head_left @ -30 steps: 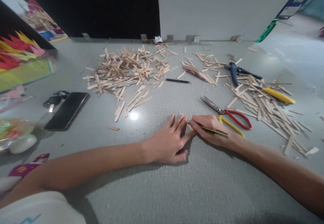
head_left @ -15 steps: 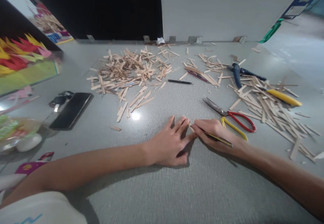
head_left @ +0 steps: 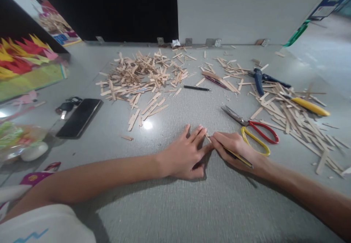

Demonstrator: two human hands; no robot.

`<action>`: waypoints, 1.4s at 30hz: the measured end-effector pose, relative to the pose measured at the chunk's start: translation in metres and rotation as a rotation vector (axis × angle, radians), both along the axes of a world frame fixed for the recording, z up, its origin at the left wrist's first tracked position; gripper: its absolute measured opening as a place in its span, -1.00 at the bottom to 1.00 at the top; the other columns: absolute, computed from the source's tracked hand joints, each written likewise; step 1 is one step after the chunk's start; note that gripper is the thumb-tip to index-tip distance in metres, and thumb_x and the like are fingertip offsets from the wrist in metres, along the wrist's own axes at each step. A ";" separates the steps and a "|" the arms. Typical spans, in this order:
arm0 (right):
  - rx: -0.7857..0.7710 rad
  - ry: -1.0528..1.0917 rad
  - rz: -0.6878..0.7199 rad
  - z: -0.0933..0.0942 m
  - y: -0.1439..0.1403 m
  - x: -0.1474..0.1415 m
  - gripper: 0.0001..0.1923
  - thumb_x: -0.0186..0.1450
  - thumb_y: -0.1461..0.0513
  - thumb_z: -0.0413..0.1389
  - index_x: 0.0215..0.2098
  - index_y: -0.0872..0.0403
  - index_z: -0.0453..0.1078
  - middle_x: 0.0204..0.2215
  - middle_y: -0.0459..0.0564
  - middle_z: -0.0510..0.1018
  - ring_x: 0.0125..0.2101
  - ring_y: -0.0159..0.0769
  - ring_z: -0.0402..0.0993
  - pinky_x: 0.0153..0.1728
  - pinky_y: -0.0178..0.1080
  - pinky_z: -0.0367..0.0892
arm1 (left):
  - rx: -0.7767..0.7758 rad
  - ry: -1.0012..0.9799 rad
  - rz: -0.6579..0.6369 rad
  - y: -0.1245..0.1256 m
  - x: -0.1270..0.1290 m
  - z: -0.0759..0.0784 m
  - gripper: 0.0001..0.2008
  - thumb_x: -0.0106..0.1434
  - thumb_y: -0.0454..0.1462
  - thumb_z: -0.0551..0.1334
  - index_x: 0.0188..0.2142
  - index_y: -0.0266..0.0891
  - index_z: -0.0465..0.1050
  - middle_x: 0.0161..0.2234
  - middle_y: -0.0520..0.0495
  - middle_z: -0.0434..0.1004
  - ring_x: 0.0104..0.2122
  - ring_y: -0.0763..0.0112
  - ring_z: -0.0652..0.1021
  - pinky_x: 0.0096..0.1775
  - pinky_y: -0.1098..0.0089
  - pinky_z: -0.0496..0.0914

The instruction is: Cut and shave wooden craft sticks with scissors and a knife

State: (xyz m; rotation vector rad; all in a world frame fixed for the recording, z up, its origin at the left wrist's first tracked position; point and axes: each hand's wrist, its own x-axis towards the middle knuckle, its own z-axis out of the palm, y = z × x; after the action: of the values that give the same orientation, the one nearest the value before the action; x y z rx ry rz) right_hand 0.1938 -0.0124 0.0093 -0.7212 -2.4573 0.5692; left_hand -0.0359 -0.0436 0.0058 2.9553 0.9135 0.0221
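Grey table (head_left: 170, 206) with a fine woven-looking grain, seen from above. At lower centre the left hand (head_left: 184, 155) lies palm down, fingers spread and flat on the surface, pressing on a small pale wooden stick (head_left: 207, 137) of which only the tip shows beside the fingertips. Just to its right, the right hand (head_left: 233, 148) is curled tight around a slim yellow-and-dark knife (head_left: 238, 156), held like a pen, its tip meeting the stick; the two hands touch at the fingertips.

Upper centre: a loose heap of flat, light-brown stick offcuts (head_left: 139, 75), short and straight-edged, thinning into scattered pieces toward the hands. Right of the frame: a second spread of longer sticks (head_left: 290, 113), lying crossed over one another. Between this spread and the right hand lie scissors (head_left: 252, 127) with steel blades and one red, one yellow loop handle. Farther back at upper right rest blue-handled pliers (head_left: 259, 80), and at the right edge a glossy yellow handle (head_left: 311, 106) sits on the sticks. A thin black pen (head_left: 196, 88) lies at centre, beyond the hands.

Left of the frame: a flat black phone (head_left: 80, 118) with a glossy face, keys (head_left: 65, 105) just beside it, and, at upper left, pointed red and yellow paper shapes (head_left: 22, 54).
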 end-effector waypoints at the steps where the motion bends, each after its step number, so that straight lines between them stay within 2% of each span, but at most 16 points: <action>1: -0.002 -0.002 -0.001 0.000 0.000 0.001 -0.70 0.60 0.29 -0.08 -0.34 -0.03 0.15 -0.53 -0.19 0.34 -0.57 -0.41 0.22 -0.50 -0.25 0.11 | -0.005 -0.001 0.000 0.000 0.000 0.000 -0.34 0.47 0.02 0.16 0.34 -0.44 0.35 0.40 -0.71 0.27 0.44 -0.49 0.27 0.29 -0.40 0.25; 11: 0.025 -0.005 0.021 0.000 0.001 0.002 -0.70 0.61 0.30 -0.08 -0.33 -0.02 0.16 -0.52 -0.20 0.34 -0.57 -0.43 0.21 -0.51 -0.28 0.12 | -0.023 -0.030 -0.008 0.000 -0.001 -0.001 -0.32 0.47 -0.01 0.17 0.38 -0.47 0.31 0.39 -0.73 0.27 0.44 -0.50 0.27 0.29 -0.42 0.23; 16: 0.162 -0.096 0.029 -0.002 -0.004 0.002 -0.68 0.61 0.34 -0.12 -0.32 0.00 0.22 -0.50 -0.16 0.35 -0.55 -0.41 0.22 -0.50 -0.30 0.16 | -0.009 -0.027 -0.012 0.000 -0.001 -0.002 -0.28 0.46 0.00 0.19 0.40 -0.50 0.28 0.38 -0.75 0.28 0.43 -0.51 0.28 0.28 -0.43 0.25; 20: 0.327 -0.102 0.048 -0.011 -0.007 0.002 -0.64 0.63 0.35 -0.14 -0.33 0.03 0.27 -0.51 -0.14 0.38 -0.58 -0.40 0.22 -0.55 -0.28 0.15 | 0.003 -0.051 -0.027 0.000 -0.004 -0.007 -0.33 0.48 0.00 0.17 0.35 -0.48 0.35 0.39 -0.73 0.27 0.44 -0.51 0.27 0.29 -0.43 0.23; 22: 0.357 -0.084 0.025 -0.012 -0.008 0.001 -0.64 0.64 0.35 -0.14 -0.32 0.04 0.29 -0.52 -0.14 0.40 -0.57 -0.40 0.27 -0.55 -0.29 0.18 | 0.008 -0.071 -0.031 -0.001 -0.006 -0.010 -0.34 0.48 0.00 0.17 0.36 -0.46 0.34 0.40 -0.70 0.28 0.44 -0.49 0.27 0.31 -0.42 0.21; 26: 0.400 0.039 -0.024 -0.010 -0.008 -0.002 -0.64 0.63 0.36 -0.12 -0.33 0.01 0.24 -0.56 -0.19 0.36 -0.61 -0.42 0.25 -0.57 -0.30 0.19 | 0.003 -0.127 -0.035 -0.002 -0.009 -0.015 -0.27 0.48 0.00 0.19 0.45 -0.44 0.21 0.41 -0.69 0.25 0.44 -0.49 0.26 0.33 -0.42 0.16; 29: 0.445 0.096 -0.067 -0.008 -0.007 -0.003 -0.70 0.63 0.35 -0.08 -0.27 0.04 0.31 -0.57 -0.19 0.39 -0.62 -0.42 0.29 -0.58 -0.30 0.20 | -0.006 -0.166 -0.038 -0.001 -0.011 -0.017 -0.25 0.50 -0.01 0.18 0.49 -0.43 0.13 0.42 -0.70 0.23 0.45 -0.49 0.25 0.33 -0.42 0.17; 33: 0.306 0.066 -0.196 -0.009 -0.002 -0.002 -0.80 0.64 0.24 0.00 -0.07 0.12 0.44 -0.43 -0.06 0.57 -0.51 -0.36 0.52 -0.49 -0.32 0.35 | -0.004 -0.216 -0.019 0.001 -0.013 -0.021 -0.36 0.51 -0.07 0.18 0.46 -0.32 0.21 0.41 -0.58 0.29 0.45 -0.38 0.27 0.35 -0.33 0.20; 36: 0.285 0.073 -0.285 -0.011 0.004 -0.003 -0.84 0.61 0.24 0.05 -0.04 0.09 0.48 -0.36 -0.01 0.60 -0.43 -0.31 0.57 -0.42 -0.29 0.43 | 0.024 -0.287 0.016 0.002 -0.015 -0.025 -0.48 0.52 -0.14 0.16 0.38 -0.29 0.32 0.37 -0.52 0.38 0.44 -0.29 0.32 0.35 -0.25 0.24; 39: 0.357 0.082 -0.260 -0.012 0.006 -0.005 -0.87 0.59 0.28 0.09 0.00 0.09 0.48 -0.31 0.03 0.62 -0.35 -0.25 0.60 -0.33 -0.24 0.50 | 0.021 -0.453 0.044 0.005 -0.017 -0.028 -0.60 0.53 -0.26 0.10 0.29 -0.31 0.38 0.29 -0.45 0.50 0.38 -0.14 0.44 0.35 -0.16 0.31; 42: 0.471 0.087 -0.150 -0.011 0.005 -0.005 -0.85 0.54 0.35 0.11 0.02 0.09 0.48 -0.30 0.03 0.64 -0.30 -0.24 0.61 -0.13 -0.10 0.59 | 0.013 -0.672 0.113 0.008 -0.019 -0.028 -0.61 0.51 -0.37 0.07 0.28 -0.26 0.33 0.17 -0.34 0.60 0.25 0.03 0.56 0.29 -0.05 0.42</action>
State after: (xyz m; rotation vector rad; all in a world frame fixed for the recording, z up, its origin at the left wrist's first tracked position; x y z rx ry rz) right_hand 0.1887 -0.0072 -0.0018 -0.6586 -2.3026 -0.0395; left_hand -0.0549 -0.0353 -0.0220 2.5852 0.9483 0.9521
